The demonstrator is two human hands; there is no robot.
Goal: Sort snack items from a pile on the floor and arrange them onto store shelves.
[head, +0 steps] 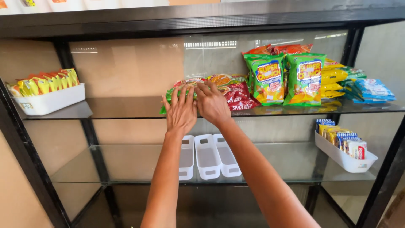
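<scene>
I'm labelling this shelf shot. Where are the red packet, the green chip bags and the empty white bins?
red packet [239, 95], head view, its front face
green chip bags [266, 80], head view, left bag's front
empty white bins [207, 160], head view, middle bin's floor

The left hand [180, 113] and right hand [212, 103] cover most of the green snack packets [169, 96], so their number cannot be told. Red packets [278, 49] show only their top edges behind the green corn-chip bags [286, 78]. The white tray [28, 107] on the upper glass shelf [126, 107] hides the yellow packets' [46, 82] lower halves.
</scene>
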